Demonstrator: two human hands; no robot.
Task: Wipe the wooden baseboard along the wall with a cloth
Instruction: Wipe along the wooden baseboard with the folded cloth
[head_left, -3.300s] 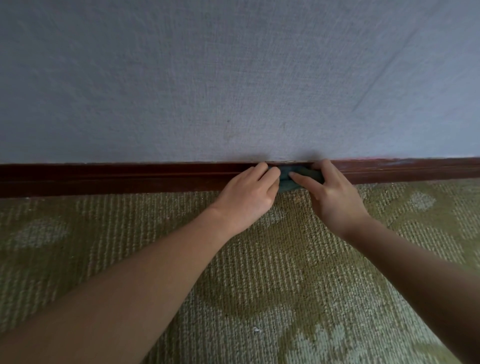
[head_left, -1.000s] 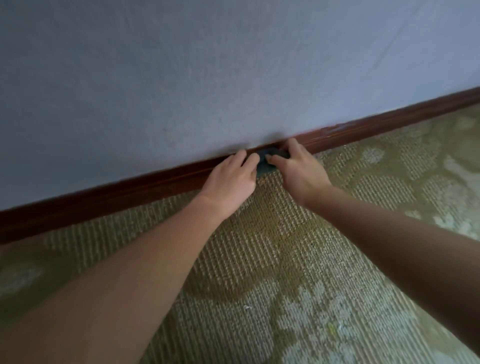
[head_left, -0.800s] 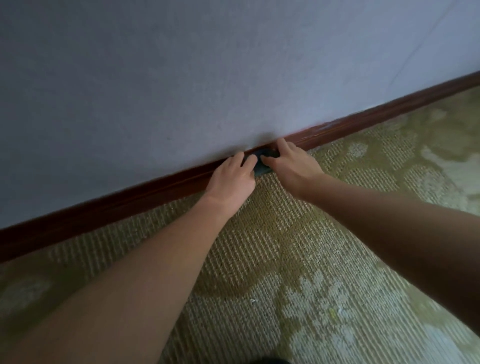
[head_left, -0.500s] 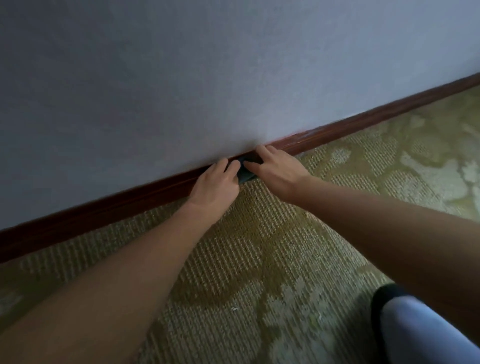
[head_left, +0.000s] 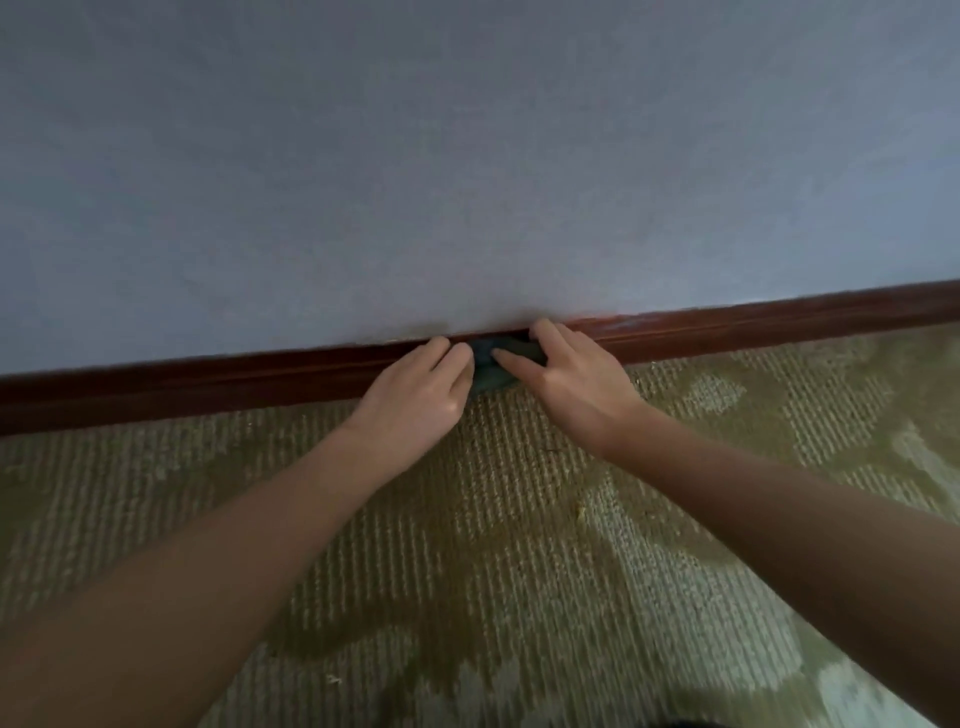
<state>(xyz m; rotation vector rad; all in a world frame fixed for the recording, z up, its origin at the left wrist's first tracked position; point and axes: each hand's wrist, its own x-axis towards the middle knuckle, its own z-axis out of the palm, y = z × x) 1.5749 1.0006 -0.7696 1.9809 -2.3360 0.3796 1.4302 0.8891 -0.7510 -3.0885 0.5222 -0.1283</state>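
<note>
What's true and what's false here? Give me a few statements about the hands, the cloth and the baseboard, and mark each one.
1. The left hand and the right hand both hold the cloth against the baseboard. True.
2. The cloth is white. False: it is dark blue-green.
3. The floor below the baseboard is a patterned carpet. True.
4. The baseboard is painted the same pale colour as the wall. False: it is dark reddish-brown wood under a grey-blue wall.
</note>
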